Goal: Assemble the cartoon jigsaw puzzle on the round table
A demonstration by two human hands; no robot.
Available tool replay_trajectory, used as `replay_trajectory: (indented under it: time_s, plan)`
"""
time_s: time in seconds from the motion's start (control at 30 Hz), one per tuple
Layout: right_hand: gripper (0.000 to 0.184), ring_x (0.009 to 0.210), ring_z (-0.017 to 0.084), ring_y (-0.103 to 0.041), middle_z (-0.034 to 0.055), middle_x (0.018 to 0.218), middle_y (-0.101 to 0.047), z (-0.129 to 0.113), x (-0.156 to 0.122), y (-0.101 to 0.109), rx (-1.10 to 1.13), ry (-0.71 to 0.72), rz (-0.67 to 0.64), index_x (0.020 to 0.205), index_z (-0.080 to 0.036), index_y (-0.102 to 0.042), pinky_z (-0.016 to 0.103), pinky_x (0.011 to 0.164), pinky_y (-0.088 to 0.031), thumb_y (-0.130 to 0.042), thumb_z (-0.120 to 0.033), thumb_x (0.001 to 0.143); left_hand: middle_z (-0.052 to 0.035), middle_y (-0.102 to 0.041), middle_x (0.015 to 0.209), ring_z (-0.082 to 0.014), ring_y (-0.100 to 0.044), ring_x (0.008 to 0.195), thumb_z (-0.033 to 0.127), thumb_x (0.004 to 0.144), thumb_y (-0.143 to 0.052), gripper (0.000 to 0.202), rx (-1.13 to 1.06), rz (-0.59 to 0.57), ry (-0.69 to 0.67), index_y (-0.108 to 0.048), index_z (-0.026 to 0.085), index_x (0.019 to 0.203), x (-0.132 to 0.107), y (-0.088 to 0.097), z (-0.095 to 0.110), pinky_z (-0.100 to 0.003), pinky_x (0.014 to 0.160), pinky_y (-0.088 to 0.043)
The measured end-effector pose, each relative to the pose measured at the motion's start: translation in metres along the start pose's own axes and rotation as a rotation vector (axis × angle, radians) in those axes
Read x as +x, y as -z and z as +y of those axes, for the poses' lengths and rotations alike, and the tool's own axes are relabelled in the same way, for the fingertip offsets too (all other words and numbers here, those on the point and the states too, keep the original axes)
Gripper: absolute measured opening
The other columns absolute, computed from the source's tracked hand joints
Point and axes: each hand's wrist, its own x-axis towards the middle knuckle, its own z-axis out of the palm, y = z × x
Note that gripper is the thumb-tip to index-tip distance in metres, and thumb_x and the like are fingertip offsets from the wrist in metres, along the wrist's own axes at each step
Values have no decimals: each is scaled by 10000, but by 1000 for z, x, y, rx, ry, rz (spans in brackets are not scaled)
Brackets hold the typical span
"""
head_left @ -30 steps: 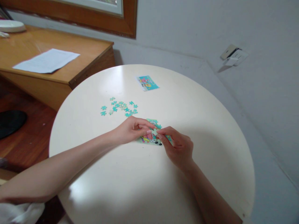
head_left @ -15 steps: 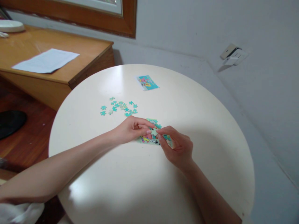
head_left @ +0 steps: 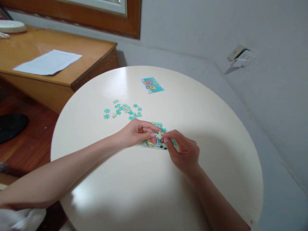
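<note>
Left hand (head_left: 133, 132), frame centre: thumb and index pinched on a small pale-green jigsaw piece (head_left: 159, 135). Loose green jigsaw pieces (head_left: 124, 106) scattered left of centre. Colourful, partly joined cartoon puzzle (head_left: 150, 144) at centre, behind the pinched piece. Blue rectangular picture card (head_left: 154, 85), upper centre. Right hand (head_left: 184, 150), right of centre: thumb and index clamped on the same piece.

Card (head_left: 153, 85) behind puzzle (head_left: 157, 143), loose pieces (head_left: 124, 106) left

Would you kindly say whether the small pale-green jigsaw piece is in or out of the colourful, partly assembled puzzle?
Out: the left hand and right hand pinch the piece above the puzzle.
</note>
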Motion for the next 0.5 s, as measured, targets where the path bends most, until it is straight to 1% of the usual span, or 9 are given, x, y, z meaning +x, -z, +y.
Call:
replay_trajectory:
  time_s: [0.2, 0.33, 0.5]
  plan:
    - [145, 609, 85, -607, -11, 697, -653, 2, -1, -1, 60, 16, 5, 827, -206, -596, 183, 567, -472, -518, -85, 808, -34, -691, 660, -128, -634, 621, 344, 704, -711, 290, 44, -5, 8, -680, 118, 883, 0, 1, -3, -244, 643, -513]
    - [152, 632, 95, -616, -2, 718, -656, 2, -2, -2, 109, 20, 0, 852, -206, -595, 198, 585, -484, -540, -79, 790, -35, -694, 668, -124, -631, 623, 350, 704, -711, 292, 46, -7, 2, -682, 121, 883, 0, 2, -3, -229, 628, -504]
    - [156, 624, 93, -617, -5, 725, -665, 2, -1, -1, 72, 35, -6, 860, -214, -597, 195, 574, -482, -539, -84, 797, -37, -695, 673, -125, -634, 629, 351, 704, -710, 293, 55, -4, 13, -683, 123, 885, 0, 2, -1, -223, 621, -502]
